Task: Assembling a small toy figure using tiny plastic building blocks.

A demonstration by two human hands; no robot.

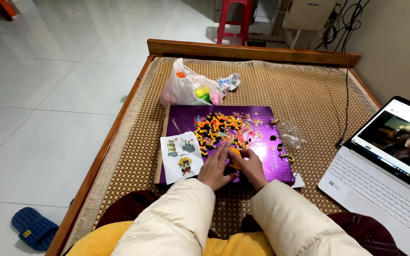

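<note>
Here my left hand (218, 168) and right hand (251, 166) pinch a small orange block piece (235, 158) between them over the purple board (281, 168), mid-assembly by my reckoning; the next brick would need careful alignment. The piece is tiny, bright, half hidden by fingers. A leaflet (182, 156) lies left. Beyond, loose bricks (219, 130) scatter, then a plastic bag (188, 90).

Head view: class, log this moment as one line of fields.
left hand: on purple board | right hand: pinching orange brick piece | loose bricks: heaped on board | instruction sheet: left of hands
</note>
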